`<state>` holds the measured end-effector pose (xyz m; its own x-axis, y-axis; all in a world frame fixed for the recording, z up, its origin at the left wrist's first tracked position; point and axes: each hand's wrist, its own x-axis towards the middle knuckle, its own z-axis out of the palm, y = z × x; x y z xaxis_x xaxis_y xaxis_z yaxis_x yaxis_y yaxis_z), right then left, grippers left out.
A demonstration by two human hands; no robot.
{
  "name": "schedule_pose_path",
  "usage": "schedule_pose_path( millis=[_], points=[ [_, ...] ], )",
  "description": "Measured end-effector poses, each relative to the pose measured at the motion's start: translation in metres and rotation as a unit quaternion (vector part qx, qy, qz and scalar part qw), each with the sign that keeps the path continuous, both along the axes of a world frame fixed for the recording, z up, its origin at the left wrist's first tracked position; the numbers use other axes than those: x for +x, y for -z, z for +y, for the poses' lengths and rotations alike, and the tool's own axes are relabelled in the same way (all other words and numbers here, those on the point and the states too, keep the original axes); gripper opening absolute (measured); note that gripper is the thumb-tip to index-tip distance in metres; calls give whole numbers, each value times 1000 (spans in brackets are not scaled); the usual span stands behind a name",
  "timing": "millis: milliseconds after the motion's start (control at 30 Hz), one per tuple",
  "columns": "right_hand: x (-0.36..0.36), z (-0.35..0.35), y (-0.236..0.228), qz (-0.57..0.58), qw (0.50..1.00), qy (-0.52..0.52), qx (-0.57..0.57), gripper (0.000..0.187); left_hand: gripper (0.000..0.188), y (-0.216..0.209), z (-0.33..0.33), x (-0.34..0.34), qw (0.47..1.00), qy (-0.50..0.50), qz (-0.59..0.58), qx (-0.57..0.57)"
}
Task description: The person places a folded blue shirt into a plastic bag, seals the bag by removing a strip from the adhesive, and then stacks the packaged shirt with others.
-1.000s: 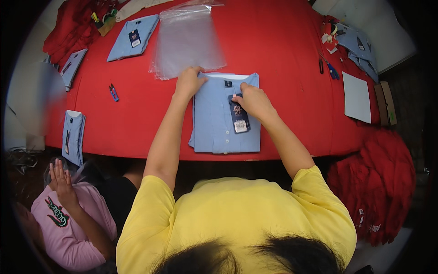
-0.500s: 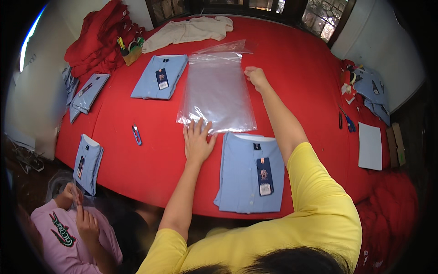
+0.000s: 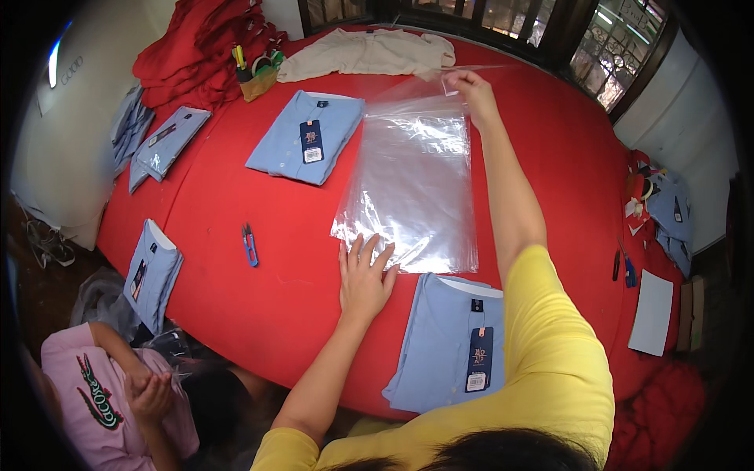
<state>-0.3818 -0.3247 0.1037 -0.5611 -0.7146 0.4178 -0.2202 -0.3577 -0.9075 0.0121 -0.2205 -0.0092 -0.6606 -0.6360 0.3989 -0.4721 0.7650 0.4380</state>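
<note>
A clear plastic bag lies flat before me on a red-covered table. My left hand rests palm down with fingers spread, its fingertips on the bag's near edge. At the far right corner my right hand is closed in a pinch on the bag's thin flap. Close to my body lies a folded light-blue shirt with a dark hang tag, partly covered by my right sleeve. Another folded light-blue shirt sits left of the bag. Blue-handled thread snips lie left of my left hand.
Red cloth is heaped at the far left, beside a pen holder. A cream garment lies along the back. A person in a pink top is at the lower left, near a folded shirt. White card lies right.
My right hand has moved from beside the bag's right edge to its far flap and pinches it. The left hand stays at the near edge. The other person's hands have lowered.
</note>
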Motion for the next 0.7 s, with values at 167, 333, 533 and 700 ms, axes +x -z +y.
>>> schedule_pose_path(
  millis=[167, 333, 533, 700],
  points=[
    [121, 118, 11, 566, 812, -108, 88, 28, 36, 7, -3, -1, 999, -19, 30, -26],
    [111, 186, 50, 741, 628, -54, 230, 44, 43, 8, -2, -4, 998, -28, 46, -17],
    [136, 202, 51, 744, 625, -45, 231, 52, 71, 6, 0, -2, 994, -47, 81, 55],
    [152, 198, 43, 720, 647, -75, 239, 56, 73, 3, 4, 2, 992, -54, 85, 76]
  ],
)
